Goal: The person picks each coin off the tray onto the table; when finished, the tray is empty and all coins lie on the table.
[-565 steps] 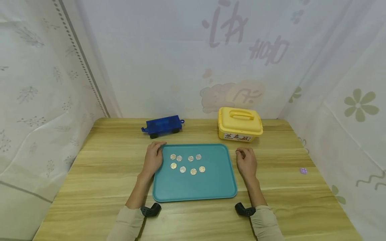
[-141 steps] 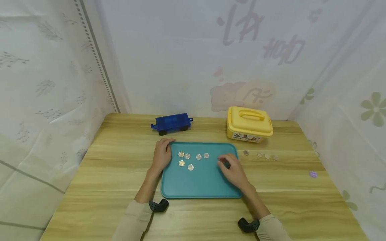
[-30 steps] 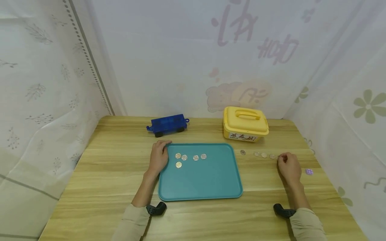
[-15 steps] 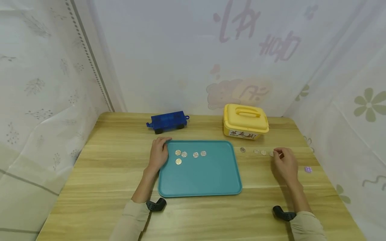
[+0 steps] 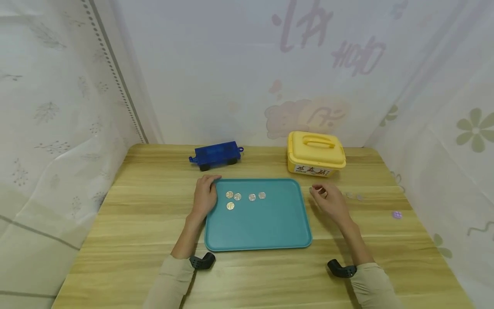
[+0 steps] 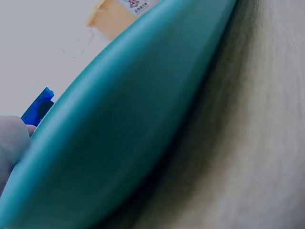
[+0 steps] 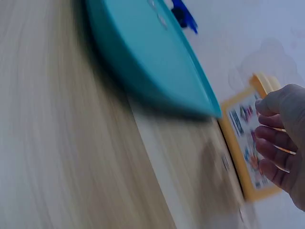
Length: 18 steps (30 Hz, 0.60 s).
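A teal tray (image 5: pixel 258 231) lies on the wooden table, with several gold and silver coins in its far left part, one silver coin (image 5: pixel 252 197) among them. My left hand (image 5: pixel 204 197) holds the tray's left rim near the far corner, its fingers bent round the edge. My right hand (image 5: pixel 329 201) is over the table just past the tray's right rim. In the right wrist view, that hand's fingers are loosely curled, with no object showing between them. To its right lie two more coins, one a silver coin (image 5: pixel 360 197); a coin edge shows by its fingertips.
At the back stand a blue toy wagon (image 5: pixel 217 154) and a yellow lidded box (image 5: pixel 316 154) with a handle. A small purple piece (image 5: pixel 397 214) lies near the table's right edge. Printed white cloth (image 5: pixel 216 77) hangs behind and at both sides.
Several coins have gone from the tray to a row on the table at right. Over the last second my right hand moved left from the row's end toward the tray; my left hand stays.
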Motion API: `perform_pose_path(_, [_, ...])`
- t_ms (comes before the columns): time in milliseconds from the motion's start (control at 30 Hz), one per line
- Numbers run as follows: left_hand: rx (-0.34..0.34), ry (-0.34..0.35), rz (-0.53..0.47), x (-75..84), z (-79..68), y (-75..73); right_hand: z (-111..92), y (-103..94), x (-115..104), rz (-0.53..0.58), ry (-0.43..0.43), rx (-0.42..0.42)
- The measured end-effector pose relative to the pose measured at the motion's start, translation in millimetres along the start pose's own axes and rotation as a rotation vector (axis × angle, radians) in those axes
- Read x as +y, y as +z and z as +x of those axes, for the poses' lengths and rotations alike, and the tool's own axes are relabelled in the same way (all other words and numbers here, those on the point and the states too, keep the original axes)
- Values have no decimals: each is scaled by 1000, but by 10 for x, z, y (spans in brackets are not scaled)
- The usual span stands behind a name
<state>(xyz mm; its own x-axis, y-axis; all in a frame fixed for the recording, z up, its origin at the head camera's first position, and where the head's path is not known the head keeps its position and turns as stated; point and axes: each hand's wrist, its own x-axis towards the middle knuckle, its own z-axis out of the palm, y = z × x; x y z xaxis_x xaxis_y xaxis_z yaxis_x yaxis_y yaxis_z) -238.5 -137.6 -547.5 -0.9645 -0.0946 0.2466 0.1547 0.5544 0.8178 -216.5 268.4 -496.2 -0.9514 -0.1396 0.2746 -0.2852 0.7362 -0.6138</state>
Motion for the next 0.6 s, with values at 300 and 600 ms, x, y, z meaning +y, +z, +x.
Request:
perform_pose_path(300, [19, 2, -9, -18, -2, 8, 123, 509, -480, 19, -27, -154])
perform_pose_path(600, [6, 14, -4, -13, 3, -2, 192, 955, -783, -109, -53, -231])
